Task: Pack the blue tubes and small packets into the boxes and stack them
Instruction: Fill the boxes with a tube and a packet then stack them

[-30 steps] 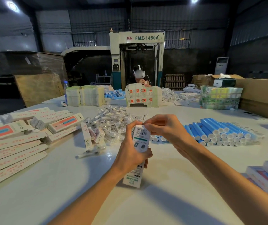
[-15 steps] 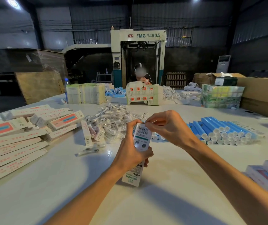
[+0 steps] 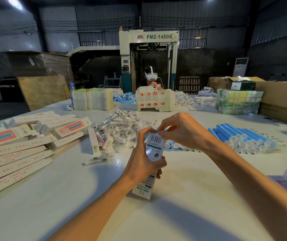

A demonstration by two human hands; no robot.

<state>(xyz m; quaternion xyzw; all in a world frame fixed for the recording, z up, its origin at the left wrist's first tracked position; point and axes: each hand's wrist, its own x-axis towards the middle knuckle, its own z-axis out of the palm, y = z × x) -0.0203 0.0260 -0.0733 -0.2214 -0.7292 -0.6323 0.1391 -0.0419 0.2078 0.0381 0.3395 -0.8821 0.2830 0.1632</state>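
Above the table [image 3: 69,197], box [image 3: 154,150] upright in left hand [image 3: 143,164] grip, right hand [image 3: 182,131] pinching its top flap

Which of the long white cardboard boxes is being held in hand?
The long white cardboard box with a barcode at centre: the left hand grips its middle and the right hand pinches its top flap. The other boxes lie in piles, untouched.

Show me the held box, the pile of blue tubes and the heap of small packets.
box [image 3: 154,151]: head view, upper face below the barcode.
pile of blue tubes [image 3: 233,132]: head view, blue side of a top tube.
heap of small packets [image 3: 122,126]: head view, middle of the heap.
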